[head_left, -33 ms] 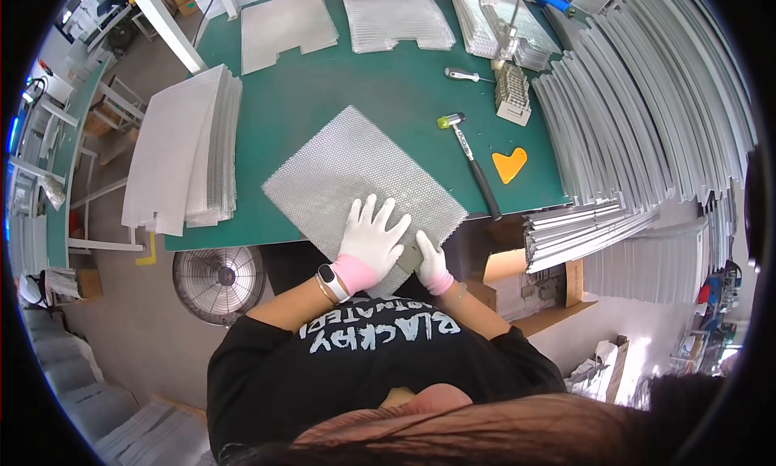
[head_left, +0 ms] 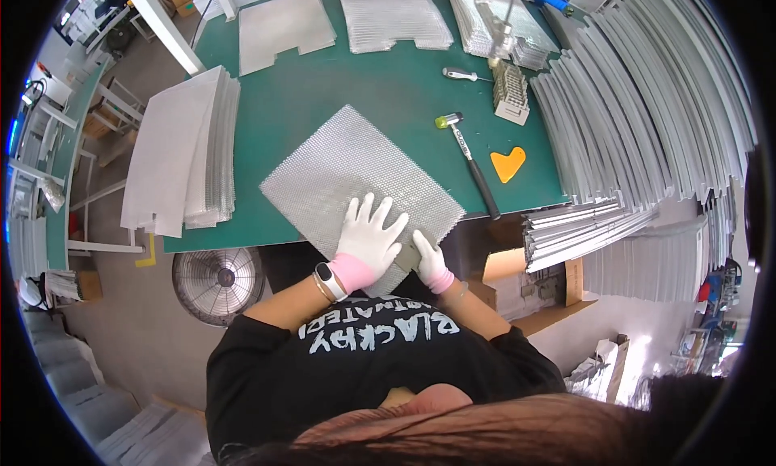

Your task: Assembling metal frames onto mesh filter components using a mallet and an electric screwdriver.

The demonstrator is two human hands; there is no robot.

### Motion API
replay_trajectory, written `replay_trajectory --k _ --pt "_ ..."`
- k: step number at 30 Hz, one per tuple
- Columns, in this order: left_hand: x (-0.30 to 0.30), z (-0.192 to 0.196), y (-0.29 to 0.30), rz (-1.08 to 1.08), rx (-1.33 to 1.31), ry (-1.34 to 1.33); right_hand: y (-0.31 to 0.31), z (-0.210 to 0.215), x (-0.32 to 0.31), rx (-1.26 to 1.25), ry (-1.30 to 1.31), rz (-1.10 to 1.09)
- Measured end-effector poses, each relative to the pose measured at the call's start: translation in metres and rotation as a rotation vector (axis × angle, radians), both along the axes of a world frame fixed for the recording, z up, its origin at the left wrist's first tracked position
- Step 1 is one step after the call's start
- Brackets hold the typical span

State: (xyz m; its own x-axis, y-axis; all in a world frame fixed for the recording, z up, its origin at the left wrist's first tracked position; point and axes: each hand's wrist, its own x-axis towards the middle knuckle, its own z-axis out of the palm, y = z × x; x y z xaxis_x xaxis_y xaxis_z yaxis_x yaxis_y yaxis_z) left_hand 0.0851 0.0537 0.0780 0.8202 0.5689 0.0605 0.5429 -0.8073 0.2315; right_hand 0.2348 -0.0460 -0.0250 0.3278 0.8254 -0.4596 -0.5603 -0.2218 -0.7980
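A silvery mesh panel (head_left: 347,171) lies turned like a diamond on the green table mat (head_left: 356,86), with its near corner hanging over the front edge. My left hand (head_left: 368,236), in a white glove with a pink cuff and a watch on the wrist, presses flat on the panel's near part with fingers spread. My right hand (head_left: 428,260), gloved the same way, is curled around the panel's near right edge, next to a small grey patch I cannot identify.
A black-handled mallet with a yellow-green head (head_left: 469,155) and an orange heart-shaped piece (head_left: 508,163) lie right of the panel. A tall stack of white sheets (head_left: 186,143) stands left, more panel stacks (head_left: 392,17) behind, metal strips (head_left: 647,118) right, and a fan (head_left: 218,280) below the table edge.
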Motion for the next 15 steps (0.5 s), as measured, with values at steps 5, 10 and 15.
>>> replay_trajectory --k 5,10,15 --pt "-0.005 -0.002 0.077 -0.273 0.069 -0.047 0.023 0.036 0.033 0.117 -0.624 1.113" --pt "-0.009 0.011 0.109 -0.075 0.271 -0.051 0.006 0.04 0.156 -0.952 -1.521 0.683" --pt "-0.004 0.032 0.039 -0.253 -0.085 -0.253 -0.079 -0.018 0.297 -0.841 -1.836 0.303"
